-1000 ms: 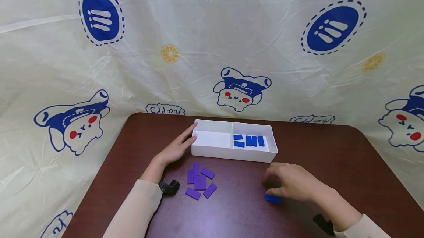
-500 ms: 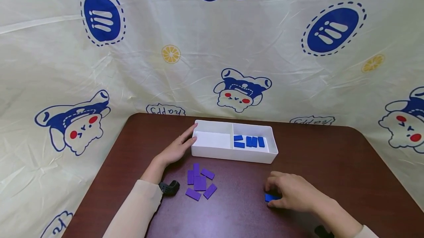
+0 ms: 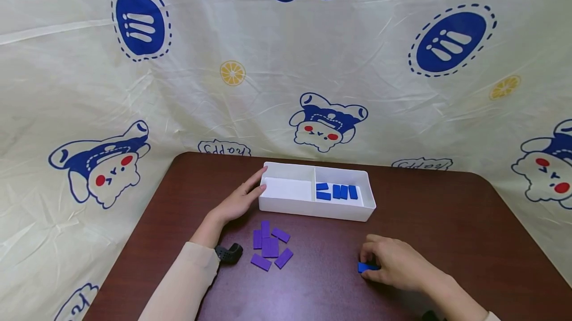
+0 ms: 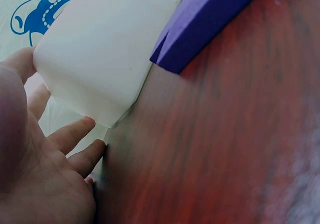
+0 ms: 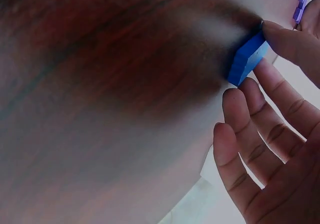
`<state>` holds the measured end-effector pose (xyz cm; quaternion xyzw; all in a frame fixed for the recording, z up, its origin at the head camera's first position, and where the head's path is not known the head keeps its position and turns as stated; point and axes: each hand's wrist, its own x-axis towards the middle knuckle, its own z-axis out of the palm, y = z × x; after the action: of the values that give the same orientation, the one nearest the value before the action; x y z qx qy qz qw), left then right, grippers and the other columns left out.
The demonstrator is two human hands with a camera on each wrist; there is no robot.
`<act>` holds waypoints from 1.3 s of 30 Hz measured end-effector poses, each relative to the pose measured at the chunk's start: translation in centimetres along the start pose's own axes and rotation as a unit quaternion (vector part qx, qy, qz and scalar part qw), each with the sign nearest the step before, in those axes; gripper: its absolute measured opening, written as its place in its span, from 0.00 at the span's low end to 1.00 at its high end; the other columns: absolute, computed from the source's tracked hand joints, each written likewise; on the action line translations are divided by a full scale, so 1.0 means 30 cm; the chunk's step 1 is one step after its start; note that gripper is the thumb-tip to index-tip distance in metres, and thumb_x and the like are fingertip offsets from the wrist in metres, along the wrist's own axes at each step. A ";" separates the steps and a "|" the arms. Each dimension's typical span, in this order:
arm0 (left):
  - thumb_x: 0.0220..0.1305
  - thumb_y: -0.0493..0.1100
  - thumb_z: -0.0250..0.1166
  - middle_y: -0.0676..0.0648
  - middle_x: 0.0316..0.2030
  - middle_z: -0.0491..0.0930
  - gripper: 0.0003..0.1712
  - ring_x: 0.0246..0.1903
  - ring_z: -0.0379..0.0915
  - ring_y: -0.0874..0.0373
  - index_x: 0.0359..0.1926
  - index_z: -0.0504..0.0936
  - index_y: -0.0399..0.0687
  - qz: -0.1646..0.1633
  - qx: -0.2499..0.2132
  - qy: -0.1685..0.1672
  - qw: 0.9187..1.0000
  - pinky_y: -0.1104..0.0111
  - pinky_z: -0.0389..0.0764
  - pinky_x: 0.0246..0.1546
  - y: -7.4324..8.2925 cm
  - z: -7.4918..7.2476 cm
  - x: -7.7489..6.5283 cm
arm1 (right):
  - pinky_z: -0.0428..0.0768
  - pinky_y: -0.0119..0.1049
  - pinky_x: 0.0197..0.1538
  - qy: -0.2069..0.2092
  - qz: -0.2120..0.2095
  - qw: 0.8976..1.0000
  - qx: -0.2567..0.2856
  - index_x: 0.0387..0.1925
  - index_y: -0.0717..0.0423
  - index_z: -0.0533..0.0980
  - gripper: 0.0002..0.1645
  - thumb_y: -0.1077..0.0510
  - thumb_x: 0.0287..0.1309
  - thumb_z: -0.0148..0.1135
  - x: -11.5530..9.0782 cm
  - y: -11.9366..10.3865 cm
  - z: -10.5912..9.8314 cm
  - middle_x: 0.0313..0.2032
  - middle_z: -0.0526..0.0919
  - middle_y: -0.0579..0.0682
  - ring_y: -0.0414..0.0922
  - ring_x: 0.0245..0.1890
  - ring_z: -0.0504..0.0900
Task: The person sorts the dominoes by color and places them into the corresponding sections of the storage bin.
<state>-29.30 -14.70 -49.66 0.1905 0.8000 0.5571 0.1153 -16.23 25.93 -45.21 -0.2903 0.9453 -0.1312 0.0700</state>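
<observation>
My right hand pinches a small blue rectangular block low at the tabletop, right of centre in the head view. Thumb and fingertips sit at opposite edges of that blue block in the right wrist view. At the back, a white two-compartment box has several blue blocks lying flat in its right compartment; the left one holds none. With fingers extended, my left hand touches the box's left end. In the left wrist view, its fingertips rest along the white box.
Several purple blocks lie in a loose cluster in front of the box, near my left wrist. A dark brown table carries everything, and a printed white cloth hangs behind its far edge.
My right hand has shifted slightly toward me, and its thumb and fingers have come in around the blue block. The left hand has stayed at the box.
</observation>
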 end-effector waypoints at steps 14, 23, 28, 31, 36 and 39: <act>0.81 0.58 0.51 0.53 0.83 0.48 0.35 0.83 0.40 0.50 0.82 0.51 0.73 0.000 0.006 0.000 1.000 0.44 0.46 0.81 0.005 0.001 0.004 | 0.70 0.27 0.30 0.007 0.004 1.000 0.010 0.31 0.34 0.79 0.14 0.44 0.51 0.80 0.001 0.006 -0.003 0.32 0.74 0.30 0.27 0.29 0.71; 0.81 0.57 0.51 0.52 0.83 0.49 0.35 0.82 0.41 0.50 0.82 0.51 0.74 -0.004 -0.006 -0.002 1.000 0.45 0.46 0.81 0.001 0.007 0.000 | 0.73 0.29 0.33 -0.002 0.023 1.000 0.012 0.33 0.36 0.80 0.13 0.44 0.52 0.79 0.013 0.012 -0.036 0.33 0.76 0.32 0.29 0.30 0.73; 0.82 0.56 0.51 0.51 0.83 0.49 0.35 0.82 0.41 0.50 0.83 0.52 0.70 0.002 -0.006 0.003 1.000 0.45 0.46 0.81 -0.003 0.008 -0.002 | 0.72 0.29 0.32 -0.002 0.031 0.999 0.006 0.33 0.37 0.80 0.13 0.45 0.53 0.79 0.023 0.011 -0.058 0.33 0.76 0.32 0.30 0.29 0.71; 0.82 0.56 0.51 0.51 0.83 0.48 0.35 0.83 0.40 0.49 0.83 0.51 0.68 0.003 -0.004 0.002 1.000 0.45 0.45 0.81 -0.006 0.007 -0.001 | 0.71 0.29 0.32 0.006 0.033 0.999 -0.005 0.34 0.37 0.80 0.14 0.45 0.52 0.80 0.028 0.008 -0.074 0.33 0.76 0.32 0.30 0.28 0.70; 0.82 0.58 0.50 0.51 0.83 0.47 0.35 0.83 0.39 0.49 0.82 0.51 0.72 0.001 0.000 -0.001 1.000 0.44 0.45 0.81 -0.007 0.008 -0.001 | 0.74 0.31 0.34 0.010 0.042 0.999 -0.016 0.35 0.37 0.80 0.14 0.46 0.52 0.80 0.040 0.001 -0.109 0.33 0.78 0.32 0.32 0.30 0.71; 0.81 0.58 0.50 0.52 0.83 0.47 0.34 0.83 0.39 0.49 0.82 0.51 0.73 -0.001 0.000 -0.001 1.000 0.44 0.45 0.81 -0.005 0.010 -0.001 | 0.73 0.31 0.34 0.017 0.040 0.999 -0.019 0.35 0.39 0.81 0.14 0.46 0.53 0.80 0.049 -0.002 -0.133 0.33 0.79 0.32 0.32 0.30 0.71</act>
<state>-29.19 -14.51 -49.91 0.1903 0.8002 0.5567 0.1169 -18.23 25.86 -41.45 -0.2515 0.9595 -0.1146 0.0538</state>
